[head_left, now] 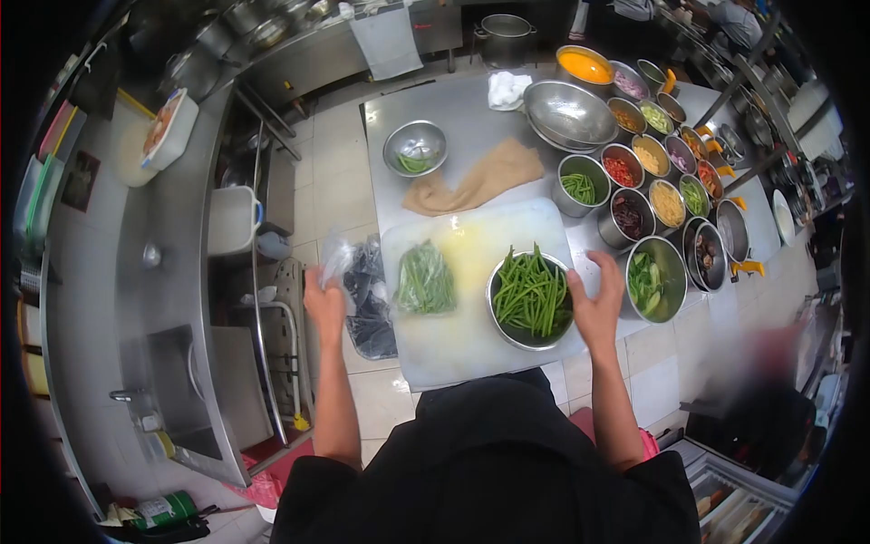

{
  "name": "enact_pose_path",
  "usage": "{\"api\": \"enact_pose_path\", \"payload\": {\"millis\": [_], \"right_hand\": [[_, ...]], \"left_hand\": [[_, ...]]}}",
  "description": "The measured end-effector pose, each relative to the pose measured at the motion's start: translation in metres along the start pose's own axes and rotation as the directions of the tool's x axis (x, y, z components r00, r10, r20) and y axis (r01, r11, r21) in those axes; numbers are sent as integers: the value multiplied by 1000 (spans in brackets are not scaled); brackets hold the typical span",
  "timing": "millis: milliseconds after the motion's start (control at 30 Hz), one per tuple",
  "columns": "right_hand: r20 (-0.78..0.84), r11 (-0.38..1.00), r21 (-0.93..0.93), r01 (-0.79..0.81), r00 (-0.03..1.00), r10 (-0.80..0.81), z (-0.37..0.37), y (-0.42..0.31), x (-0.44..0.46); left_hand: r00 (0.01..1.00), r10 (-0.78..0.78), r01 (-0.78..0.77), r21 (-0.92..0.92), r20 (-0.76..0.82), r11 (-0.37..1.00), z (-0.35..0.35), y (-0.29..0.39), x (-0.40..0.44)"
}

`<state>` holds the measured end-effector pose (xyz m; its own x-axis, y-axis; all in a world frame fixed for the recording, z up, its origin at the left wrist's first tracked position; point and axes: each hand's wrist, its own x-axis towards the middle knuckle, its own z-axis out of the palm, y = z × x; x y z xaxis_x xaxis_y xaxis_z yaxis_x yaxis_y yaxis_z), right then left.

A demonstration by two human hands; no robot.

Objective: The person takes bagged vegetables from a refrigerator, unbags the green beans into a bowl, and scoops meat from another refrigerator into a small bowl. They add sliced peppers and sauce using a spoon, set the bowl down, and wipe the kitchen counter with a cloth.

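Note:
My left hand [326, 299] is closed around a crumpled clear plastic bag [339, 257], left of the white cutting board [435, 354] and by a black-lined bin [370, 313]. At the board's right side, my right hand [596, 295] is open, thumb and fingers apart. Its thumb is at the rim of a steel bowl [495, 319] heaped with long green beans [533, 292]; whether it touches is hard to tell. A clear bag of green beans [426, 279] lies on the board's left half.
Behind the board are a tan cloth [476, 186] and a steel bowl [415, 148] with a few beans. Several steel containers of cut vegetables crowd the right, including leafy greens [645, 286]. A sink [177, 399] stands left. A blurred person [761, 408] is at lower right.

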<state>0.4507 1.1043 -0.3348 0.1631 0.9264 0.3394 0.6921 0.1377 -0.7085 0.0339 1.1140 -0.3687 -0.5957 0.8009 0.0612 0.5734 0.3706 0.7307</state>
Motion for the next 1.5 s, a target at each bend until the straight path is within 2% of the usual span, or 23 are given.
{"api": "enact_pose_path", "payload": {"millis": [100,167,200,267,333,400,500,567,600,667,800,833,867,933,1033,1067,1100,1133,1233,1300,1367,1433,1500], "right_hand": [[-108,984,-146,-105,990,90,4,36,-29],[147,749,192,-634,773,617,0,36,-47],[145,751,189,-633,774,616,0,33,-55],[419,437,304,-846,531,736,4,24,-68],[505,346,377,-859,504,701,12,23,-78],[542,240,469,-850,492,681,26,21,-81],[533,204,549,-811,528,661,37,14,-68],[519,211,581,-786,557,648,52,14,-62],[515,213,589,-780,565,645,60,14,-57],[510,246,569,-785,571,643,69,11,-45],[438,269,666,-695,657,613,84,12,-32],[439,260,669,-696,653,617,79,9,-36],[329,389,580,-716,642,693,71,2,-41],[210,492,461,-739,629,748,64,1,-59],[458,712,382,-589,790,409,57,9,-106],[457,707,379,-597,785,418,56,1,-105],[370,887,347,-304,914,168,57,-15,-98],[298,959,281,29,947,-116,59,-24,-93],[312,971,141,195,922,-231,76,-11,-93],[289,970,175,171,932,-216,85,-6,-94],[280,964,220,151,937,-210,92,1,-98],[272,946,310,98,944,-187,102,7,-98],[262,935,346,79,949,-177,106,9,-96]], "left_hand": [[972,-216,202,138,92,970,17,-88,23],[981,-167,140,234,102,962,33,-129,28],[986,-114,69,331,120,941,35,-128,27],[998,-30,10,300,59,954,37,-99,17],[999,53,-51,277,-1,959,42,-58,4],[976,-113,150,-198,187,969,53,-26,-7],[963,-47,102,-199,265,975,69,22,-30],[938,210,-224,20,275,974,83,38,-39],[937,217,-232,21,274,973,82,53,-43],[908,112,-236,271,403,933,75,79,-47],[872,158,-279,205,462,938,80,64,-37],[853,-17,-81,166,521,983,73,69,-40],[792,-186,125,143,582,982,65,77,-45],[776,-208,191,93,596,977,63,65,-62],[751,-267,291,61,604,955,61,53,-100],[728,-291,349,29,621,937,63,49,-114],[705,-310,405,-3,638,914,64,48,-126],[700,-310,403,3,643,915,64,48,-137],[595,-325,413,67,735,908,59,46,-157],[805,-102,-17,195,585,981,51,55,-157],[854,-68,-52,215,515,975,46,60,-158],[874,363,-269,-303,322,914,50,61,-155],[820,469,-344,-372,328,862,62,60,-155]]}}
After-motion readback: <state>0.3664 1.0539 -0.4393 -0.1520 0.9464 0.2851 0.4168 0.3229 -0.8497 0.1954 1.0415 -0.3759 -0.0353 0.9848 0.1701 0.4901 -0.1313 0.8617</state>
